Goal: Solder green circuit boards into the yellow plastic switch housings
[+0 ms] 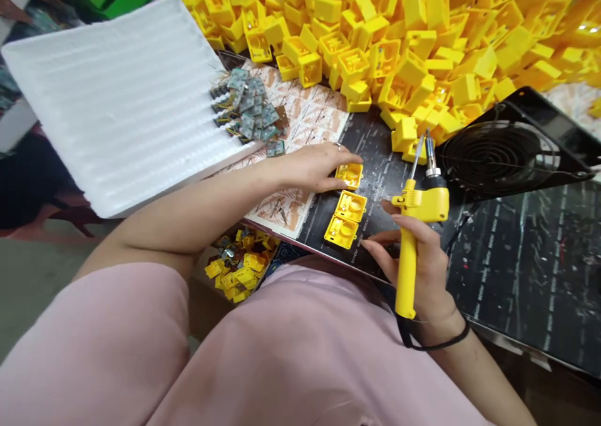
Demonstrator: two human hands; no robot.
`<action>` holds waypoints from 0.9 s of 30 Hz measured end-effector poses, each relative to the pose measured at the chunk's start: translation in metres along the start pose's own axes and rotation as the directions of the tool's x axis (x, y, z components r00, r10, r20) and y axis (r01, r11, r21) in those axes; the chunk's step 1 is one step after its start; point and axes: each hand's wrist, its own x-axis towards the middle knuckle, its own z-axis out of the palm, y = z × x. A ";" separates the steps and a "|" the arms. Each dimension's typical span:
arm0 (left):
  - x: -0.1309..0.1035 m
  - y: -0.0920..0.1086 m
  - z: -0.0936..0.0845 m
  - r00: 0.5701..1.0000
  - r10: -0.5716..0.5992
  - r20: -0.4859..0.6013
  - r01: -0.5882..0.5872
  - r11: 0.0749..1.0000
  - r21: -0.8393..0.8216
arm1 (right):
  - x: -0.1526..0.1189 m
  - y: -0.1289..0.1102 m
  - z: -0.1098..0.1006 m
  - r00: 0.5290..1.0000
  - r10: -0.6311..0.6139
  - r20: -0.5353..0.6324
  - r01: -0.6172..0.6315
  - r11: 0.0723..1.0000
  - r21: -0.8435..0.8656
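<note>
My left hand (323, 166) has its thumb and fingers around a small open yellow plastic case (350, 176) on the dark bench mat. Closer to me, two more open yellow cases lie touching in a row, an upper case (351, 206) and a lower case (341, 232). White and metal parts show inside them. My right hand (425, 257) grips a yellow soldering gun (408, 251), its metal tip pointing away from me. That hand's thumb and a finger reach toward the row of cases, apart from them.
A large heap of yellow cases (357, 63) covers the back. On the left, a white foam tray (122, 101) bears small green circuit boards (253, 107) at its right end. A black fan (511, 144) stands right. Below the bench edge are more yellow pieces (241, 269).
</note>
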 end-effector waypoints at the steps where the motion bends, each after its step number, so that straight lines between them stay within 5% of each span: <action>1: -0.001 -0.004 0.001 1.000 0.006 -0.004 -0.006 1.000 -0.014 | -0.001 0.000 -0.002 1.000 0.014 -0.013 -0.014 1.000 -0.004; 8: 0.008 0.013 0.011 1.000 -0.010 -0.016 0.009 0.999 -0.051 | -0.016 0.012 0.000 0.995 0.062 -0.073 -0.059 0.997 0.042; 12: -0.023 0.015 0.008 0.993 -0.073 -0.090 0.084 0.988 0.129 | -0.014 0.014 -0.006 0.999 0.027 -0.028 -0.029 0.996 -0.081; 18: -0.089 -0.026 -0.001 0.882 -0.354 -0.310 0.455 0.809 0.372 | -0.003 0.011 -0.014 0.996 -0.088 0.009 0.088 0.976 -0.199; 24: -0.075 -0.041 -0.006 0.855 -0.405 -0.325 0.500 0.810 0.306 | 0.002 0.004 -0.009 0.988 -0.155 0.000 0.150 0.959 -0.240; 27: -0.073 -0.050 -0.026 0.774 -0.392 -0.498 0.522 0.839 0.151 | -0.002 0.003 -0.013 0.988 -0.153 0.013 0.151 0.952 -0.266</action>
